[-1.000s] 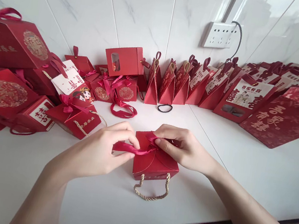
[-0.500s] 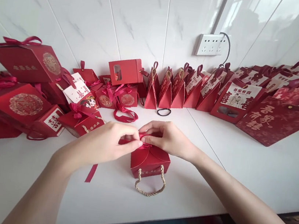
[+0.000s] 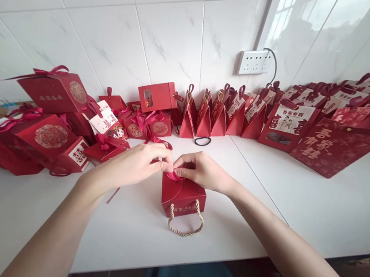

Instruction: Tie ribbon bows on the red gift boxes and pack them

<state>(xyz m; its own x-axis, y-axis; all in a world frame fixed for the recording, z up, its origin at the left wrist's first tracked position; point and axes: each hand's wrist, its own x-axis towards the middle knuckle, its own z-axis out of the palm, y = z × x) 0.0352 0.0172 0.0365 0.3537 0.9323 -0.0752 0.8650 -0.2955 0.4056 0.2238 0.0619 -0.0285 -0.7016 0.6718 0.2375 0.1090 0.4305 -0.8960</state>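
Head view: left hand (image 3: 140, 164) and right hand (image 3: 201, 170) pinch a red ribbon (image 3: 173, 175) atop a small red gift box (image 3: 182, 195).
The box sits under the fingertips, which meet over its lid, closed on the ribbon; its rope handle (image 3: 186, 223) droops on the near side. Underneath is a white counter (image 3: 301, 196); beyond the hands a black hair tie (image 3: 202, 141), then rows of red boxes (image 3: 219, 116) along a white tiled wall (image 3: 170, 45) with a socket (image 3: 253, 62).
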